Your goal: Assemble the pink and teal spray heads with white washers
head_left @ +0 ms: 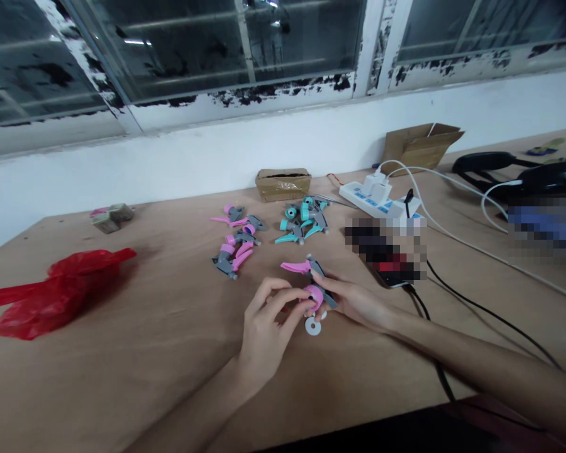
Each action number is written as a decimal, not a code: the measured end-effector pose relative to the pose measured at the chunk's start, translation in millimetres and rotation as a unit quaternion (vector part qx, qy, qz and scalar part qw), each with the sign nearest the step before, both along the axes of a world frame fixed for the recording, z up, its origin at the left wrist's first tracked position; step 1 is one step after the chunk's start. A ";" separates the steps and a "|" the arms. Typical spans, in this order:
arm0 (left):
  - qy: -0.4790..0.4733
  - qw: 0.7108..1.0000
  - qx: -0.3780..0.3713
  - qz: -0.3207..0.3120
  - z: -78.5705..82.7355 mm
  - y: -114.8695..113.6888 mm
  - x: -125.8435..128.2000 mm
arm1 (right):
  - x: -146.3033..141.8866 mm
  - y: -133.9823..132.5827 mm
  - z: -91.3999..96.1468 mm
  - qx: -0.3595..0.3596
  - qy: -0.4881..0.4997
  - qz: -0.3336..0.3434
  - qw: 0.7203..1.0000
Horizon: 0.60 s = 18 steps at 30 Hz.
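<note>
My right hand [353,301] is wrapped round a grey and pink trigger sprayer head [315,296], its pink lever pointing left and its pink collar facing my left hand. My left hand [268,321] has thumb and fingers pinched together at the collar's opening; whatever small thing they may hold is hidden. Just beneath the sprayer head lies a flat white washer [313,326] with a hole, and part of another white piece shows beside it. Farther back on the table are several grey and pink sprayer heads [226,259] and, to their right, several grey and teal ones [317,217].
A red plastic bag [61,296] lies at left. Along the wall stand a small cardboard box [283,185] and a larger open box [417,148]. A power strip [372,202] with plugs, a phone [391,277] and trailing cables occupy the right side.
</note>
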<state>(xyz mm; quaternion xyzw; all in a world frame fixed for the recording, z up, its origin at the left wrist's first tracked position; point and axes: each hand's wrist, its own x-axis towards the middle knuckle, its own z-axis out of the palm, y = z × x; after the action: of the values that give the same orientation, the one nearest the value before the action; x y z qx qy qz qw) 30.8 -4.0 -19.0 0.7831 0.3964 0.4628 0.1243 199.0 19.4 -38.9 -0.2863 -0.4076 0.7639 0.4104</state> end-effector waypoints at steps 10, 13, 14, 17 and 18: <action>0.022 0.999 0.036 0.027 2.1 1.0 2.5 | -3.5 -4.6 3.0 -0.014 0.016 0.002 1.000; 0.042 0.998 0.036 0.038 3.5 -1.8 4.6 | -4.1 -6.6 5.2 -0.043 0.043 0.000 0.998; 0.050 0.997 0.039 0.042 4.3 -2.8 5.1 | -4.3 -7.1 6.0 -0.054 0.051 -0.004 0.997; 0.066 0.995 0.043 0.056 6.8 -4.6 5.8 | -5.2 -8.0 6.8 -0.068 0.080 -0.015 0.994; 0.069 0.995 0.040 0.060 7.5 -4.8 5.7 | -5.5 -8.0 6.4 -0.065 0.089 -0.014 0.994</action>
<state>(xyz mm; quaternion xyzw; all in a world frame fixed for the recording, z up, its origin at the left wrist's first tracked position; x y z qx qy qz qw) 36.5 -8.8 -11.5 0.7923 0.4318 0.4295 0.0373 193.5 11.4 -32.5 -0.2491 -0.3153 0.8055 0.4356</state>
